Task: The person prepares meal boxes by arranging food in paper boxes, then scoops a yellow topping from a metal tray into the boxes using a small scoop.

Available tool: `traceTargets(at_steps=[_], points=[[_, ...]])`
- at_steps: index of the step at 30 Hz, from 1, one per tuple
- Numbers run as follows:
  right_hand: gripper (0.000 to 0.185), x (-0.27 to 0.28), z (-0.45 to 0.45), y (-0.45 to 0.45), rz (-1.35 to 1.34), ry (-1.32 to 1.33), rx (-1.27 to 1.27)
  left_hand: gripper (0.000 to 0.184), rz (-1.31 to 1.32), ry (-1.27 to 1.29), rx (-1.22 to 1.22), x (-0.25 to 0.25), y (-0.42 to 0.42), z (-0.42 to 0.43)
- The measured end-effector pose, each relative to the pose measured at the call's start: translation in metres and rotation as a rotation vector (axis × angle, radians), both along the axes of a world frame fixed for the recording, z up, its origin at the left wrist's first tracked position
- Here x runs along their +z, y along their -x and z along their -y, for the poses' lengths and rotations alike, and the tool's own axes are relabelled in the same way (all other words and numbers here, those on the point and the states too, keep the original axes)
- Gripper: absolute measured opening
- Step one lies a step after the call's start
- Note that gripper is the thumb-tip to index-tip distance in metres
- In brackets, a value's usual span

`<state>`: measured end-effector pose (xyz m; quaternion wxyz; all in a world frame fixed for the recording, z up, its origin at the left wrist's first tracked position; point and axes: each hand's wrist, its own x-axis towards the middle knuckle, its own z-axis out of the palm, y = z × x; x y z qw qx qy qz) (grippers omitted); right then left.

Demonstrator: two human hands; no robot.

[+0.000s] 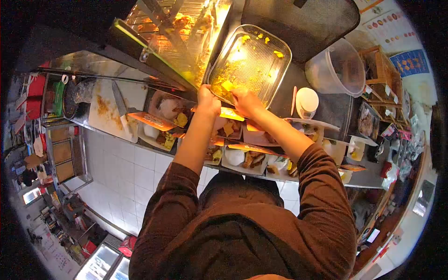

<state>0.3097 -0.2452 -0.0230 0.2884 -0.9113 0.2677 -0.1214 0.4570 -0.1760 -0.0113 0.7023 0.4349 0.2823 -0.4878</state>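
A rectangular mesh-bottomed metal tray (261,60) holds scattered yellow food pieces. At its near left corner my left hand (208,101) is closed on the rim. My right hand (246,101) is closed over the tray's near edge, beside a yellow piece (227,86); what its fingers grip is too small to make out. Just below both hands, open food boxes (233,157) with rice, meat and yellow pieces stand in rows, several with orange lids or sleeves (151,121).
At the left a knife (119,102) lies on a stained white cutting board (100,113). A lit glass case (175,42) with fried food rises at the upper left. To the right are a white round scale (307,101), a clear plastic tub (340,70) and wooden shelves (380,70).
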Motion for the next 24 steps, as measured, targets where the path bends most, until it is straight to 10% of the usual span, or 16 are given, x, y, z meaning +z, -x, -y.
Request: traceTargets(at_steps=[19,24], points=[[0.025,-0.005,0.0,-0.04,0.063,-0.191,-0.075,0.055,-0.042,0.248,-0.057,-0.028,-0.006,-0.023],[0.025,-0.027,0.041,-0.027,0.022,-0.995,-0.379,0.064,0.0,0.102,-0.079,-0.011,-0.001,-0.022]])
